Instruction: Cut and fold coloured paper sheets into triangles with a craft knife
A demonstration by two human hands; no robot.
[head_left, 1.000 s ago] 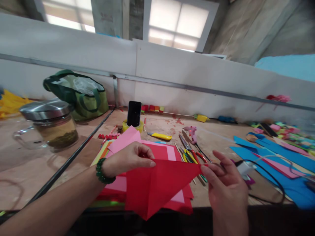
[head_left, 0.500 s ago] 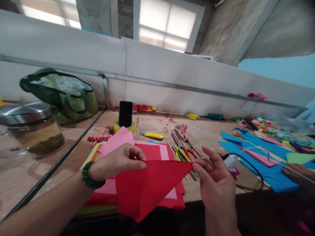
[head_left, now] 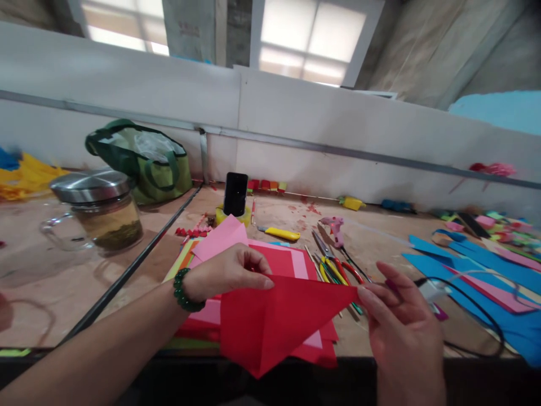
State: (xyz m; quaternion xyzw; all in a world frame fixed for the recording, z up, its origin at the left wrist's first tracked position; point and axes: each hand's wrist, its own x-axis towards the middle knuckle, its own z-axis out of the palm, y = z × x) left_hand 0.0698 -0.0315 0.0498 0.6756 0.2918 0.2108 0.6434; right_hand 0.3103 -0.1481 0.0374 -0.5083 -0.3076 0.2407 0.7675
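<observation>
A red sheet of paper (head_left: 287, 321), creased and folded along its upper edge, is stretched between my two hands above the table. My left hand (head_left: 236, 273), with a green bead bracelet (head_left: 182, 290) at the wrist, pinches the middle of that upper edge. The thumb and forefinger of my right hand (head_left: 401, 316) pinch the pointed right corner; its other fingers are spread. Beneath lies a stack of red, pink and other coloured paper (head_left: 304, 262), partly hidden by the held sheet and my left hand.
Behind the stack lie a yellow utility knife (head_left: 282, 233), scissors (head_left: 327, 248) and a pink glue gun (head_left: 333, 228). A phone (head_left: 235, 193) stands on a tape roll. At left are a glass teapot (head_left: 105, 217) and a green bag (head_left: 163, 177); at right, blue paper (head_left: 469, 282) and cables.
The view has swung left, so everything sits further right in the picture. Both hands keep their pinch on the red paper. The other person's hand at right has left the view.
</observation>
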